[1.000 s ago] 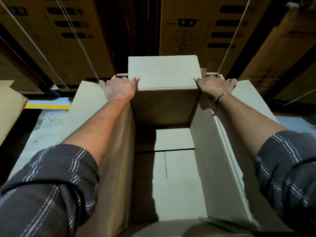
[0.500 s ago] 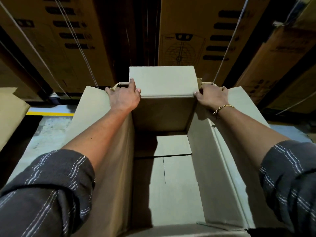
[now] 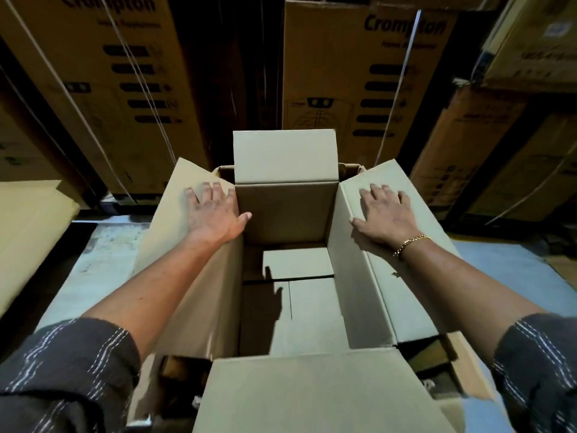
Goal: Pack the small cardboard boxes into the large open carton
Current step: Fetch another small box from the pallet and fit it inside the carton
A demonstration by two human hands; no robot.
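Head view: large open carton [image 3: 352, 292] at centre, far flap [image 3: 284, 156] upright at 12 o'clock. Off that flap's corners now, spread flat and gripping nothing: left hand [image 3: 212, 210] on left side flap [image 3: 170, 214] at 10 o'clock, right hand [image 3: 385, 210] on right side flap [image 3: 387, 173] at 2 o'clock. Open room between inner walls; near flap [image 3: 312, 392] at 6 o'clock.

Pale concrete floor [image 3: 103, 270] carries the large open carton [image 3: 352, 292]; printed cartons [image 3: 359, 82] stand behind.

Large carton [image 3: 356, 292]: matt brown cardboard, smooth faces. Stacked cartons [image 3: 352, 73] behind: darker matt cardboard, black print. Straps [image 3: 402, 73] on them: thin, pale, plastic by appearance. Bracelet [image 3: 411, 242]: shiny gold-coloured metal chain. Sleeves [image 3: 62, 370]: dark woven cloth, pale stitching. Floor [image 3: 103, 254]: rough, mottled, matt.
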